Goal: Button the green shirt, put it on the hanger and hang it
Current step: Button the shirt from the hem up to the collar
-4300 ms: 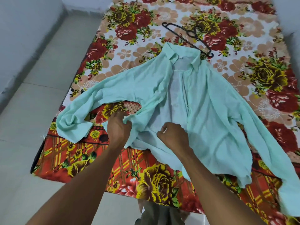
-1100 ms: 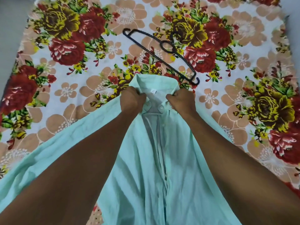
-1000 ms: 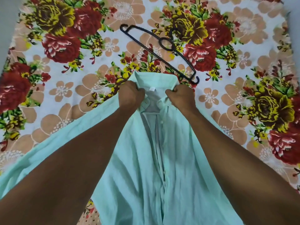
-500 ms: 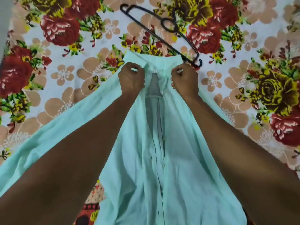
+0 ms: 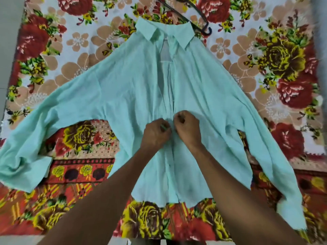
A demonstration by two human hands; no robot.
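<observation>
both hands pinching green shirt (image 5: 134, 96) placket mid-front: left hand (image 5: 155, 132), right hand (image 5: 188, 127); hanger (image 5: 203, 23) touching collar

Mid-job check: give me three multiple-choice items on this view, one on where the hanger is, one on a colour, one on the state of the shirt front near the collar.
1. Where does the black hanger lie?
A. beyond the collar, on the bedsheet
B. inside the shirt
C. on the floor

2. What colour is the shirt?
A. white
B. mint green
C. navy

3. How is the shirt front just below the collar?
A. closed all the way up
B. gaping open
C. hidden under a sleeve

Answers:
1 A: the hanger rests on the floral bedsheet past the collar, partly cut off by the top edge of the picture.
2 B: the whole garment is pale mint green.
3 B: an open gap shows under the collar, while the left hand and right hand pinch the placket farther down.
</observation>
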